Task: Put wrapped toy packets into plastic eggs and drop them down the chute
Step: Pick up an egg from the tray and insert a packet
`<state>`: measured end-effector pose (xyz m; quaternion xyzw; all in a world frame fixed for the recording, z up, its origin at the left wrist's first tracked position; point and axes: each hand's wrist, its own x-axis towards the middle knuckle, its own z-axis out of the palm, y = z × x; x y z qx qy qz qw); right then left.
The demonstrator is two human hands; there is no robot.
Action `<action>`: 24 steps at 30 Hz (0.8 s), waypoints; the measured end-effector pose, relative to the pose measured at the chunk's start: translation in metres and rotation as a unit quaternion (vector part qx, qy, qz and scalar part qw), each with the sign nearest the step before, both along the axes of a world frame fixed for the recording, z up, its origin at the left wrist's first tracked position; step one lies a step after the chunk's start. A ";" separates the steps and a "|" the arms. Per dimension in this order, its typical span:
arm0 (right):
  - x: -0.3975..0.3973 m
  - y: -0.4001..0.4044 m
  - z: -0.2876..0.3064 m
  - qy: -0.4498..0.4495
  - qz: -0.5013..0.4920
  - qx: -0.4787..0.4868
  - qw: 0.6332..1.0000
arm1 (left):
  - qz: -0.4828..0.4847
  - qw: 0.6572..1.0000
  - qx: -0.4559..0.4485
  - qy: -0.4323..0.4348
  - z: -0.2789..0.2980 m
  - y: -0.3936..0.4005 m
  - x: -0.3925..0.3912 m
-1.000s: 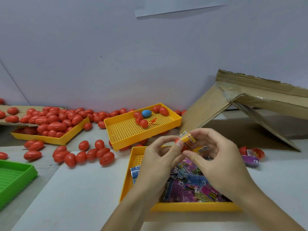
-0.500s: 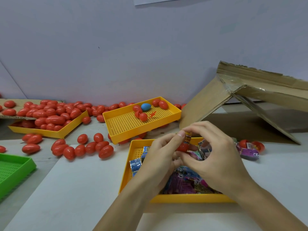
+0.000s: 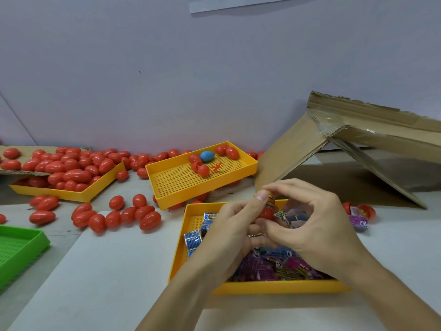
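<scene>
Packet point(image 3: 271, 201) stands partly inside red egg half point(image 3: 266, 213), pinched together by left hand point(image 3: 235, 231) and right hand point(image 3: 310, 225), above packet tray point(image 3: 274, 288). Chute point(image 3: 358, 149) at 2 o'clock; loose eggs point(image 3: 114, 216) at 9 o'clock.

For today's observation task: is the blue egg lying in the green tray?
No, the blue egg lies in a yellow tray among red eggs.

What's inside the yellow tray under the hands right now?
The near yellow tray holds wrapped toy packets, mostly purple and pink, with blue ones at its left end. The left hand and right hand cover the tray's middle, so what lies there is hidden.
</scene>
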<state>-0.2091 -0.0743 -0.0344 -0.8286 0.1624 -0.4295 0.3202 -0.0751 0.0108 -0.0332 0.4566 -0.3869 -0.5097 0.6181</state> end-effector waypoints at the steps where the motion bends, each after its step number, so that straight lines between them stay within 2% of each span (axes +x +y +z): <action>1: 0.000 0.000 0.000 -0.001 0.003 0.003 1.000 | -0.004 1.000 0.002 0.001 0.000 0.000 -0.001; 16: -0.002 -0.005 0.000 -0.006 -0.024 0.003 1.000 | -0.024 0.999 0.005 -0.038 -0.001 -0.001 -0.002; 24: -0.002 -0.002 -0.003 0.000 -0.016 -0.008 1.000 | -0.005 1.000 -0.014 -0.014 -0.001 -0.001 -0.003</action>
